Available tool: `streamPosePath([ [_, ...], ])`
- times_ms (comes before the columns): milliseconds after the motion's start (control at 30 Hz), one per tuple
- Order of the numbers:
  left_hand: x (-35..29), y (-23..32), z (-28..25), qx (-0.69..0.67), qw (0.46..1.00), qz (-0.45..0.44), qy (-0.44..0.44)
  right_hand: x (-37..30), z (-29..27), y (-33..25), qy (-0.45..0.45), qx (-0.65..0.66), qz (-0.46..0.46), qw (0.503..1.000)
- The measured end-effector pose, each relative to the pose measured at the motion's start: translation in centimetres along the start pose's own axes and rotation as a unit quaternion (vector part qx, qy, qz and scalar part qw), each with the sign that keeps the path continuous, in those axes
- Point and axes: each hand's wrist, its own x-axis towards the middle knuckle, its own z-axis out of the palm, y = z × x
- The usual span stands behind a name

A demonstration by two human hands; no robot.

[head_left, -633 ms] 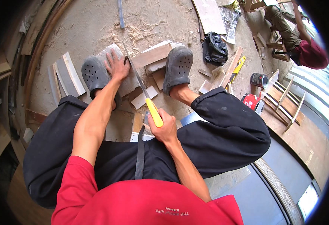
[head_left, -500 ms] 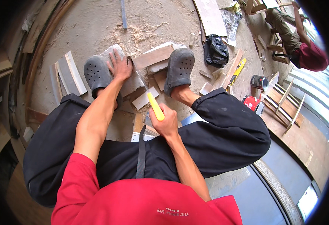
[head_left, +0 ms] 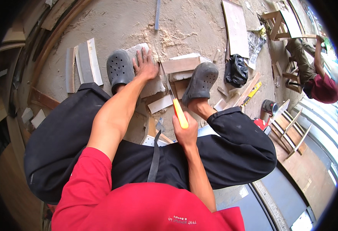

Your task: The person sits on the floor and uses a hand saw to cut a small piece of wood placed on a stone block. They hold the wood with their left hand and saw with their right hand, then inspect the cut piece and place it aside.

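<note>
My right hand (head_left: pixel 186 130) is closed round the yellow handle of a handsaw (head_left: pixel 180 114), low between my knees. Its narrow blade slants away from me, up past the left end of a wooden board (head_left: pixel 181 65). That board lies across pale blocks between my feet, its right end by my right grey clog (head_left: pixel 202 82). With fingers spread, my left hand (head_left: pixel 146 66) lies flat on a pale rough block (head_left: pixel 153 87) beside my left clog (head_left: pixel 120 69), close to the blade. Whether its thumb touches the board I cannot tell.
Wood offcuts (head_left: pixel 83 63) lie left of my feet. To the right are a black plastic bag (head_left: pixel 236 71), a yellow-handled tool (head_left: pixel 252 93), an open can (head_left: pixel 269 106) and a slatted wooden frame (head_left: pixel 294 127). Another person (head_left: pixel 325 86) sits at far right, near a wooden stool.
The whole view has shifted, so the scene appears farther right and slightly lower. My left hand stays on the block, and my right hand keeps its grip on the saw with the blade against the board's end.
</note>
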Motion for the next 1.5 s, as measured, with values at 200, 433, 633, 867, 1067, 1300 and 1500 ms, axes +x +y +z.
streamPosePath([
  [200, -0.4, 0.3, -0.2, -0.007, 1.000, 0.013, 0.005, 2.2, 1.2, -0.1, 0.010, -0.006, 0.000, 1.000],
  [433, -0.2, 0.5, 0.3, 0.010, 1.000, -0.006, 0.004, -0.9, 0.3, 0.4, 0.022, 0.024, -0.005, 0.999],
  [633, 0.1, 0.2, -0.5, -0.023, 1.000, 0.005, -0.001, 0.4, 0.6, -0.1, 0.008, -0.002, -0.015, 1.000],
  [867, 0.1, 0.5, -0.1, 0.015, 1.000, 0.002, 0.000, 2.5, 1.8, -0.5, -0.001, -0.005, 0.037, 0.999],
  [1067, -0.2, 0.5, -0.5, -0.034, 0.999, -0.001, -0.008, -0.9, -0.2, -0.6, 0.013, 0.017, 0.013, 1.000],
  [1300, -1.9, -0.8, -0.6, 0.014, 0.993, 0.116, 0.026, 2.4, 2.1, -0.5, 0.027, 0.002, 0.001, 1.000],
  [1500, -4.5, -1.3, -1.3, 0.166, 0.967, 0.191, 0.013, 3.2, 1.9, -1.6, 0.016, 0.004, 0.003, 1.000],
])
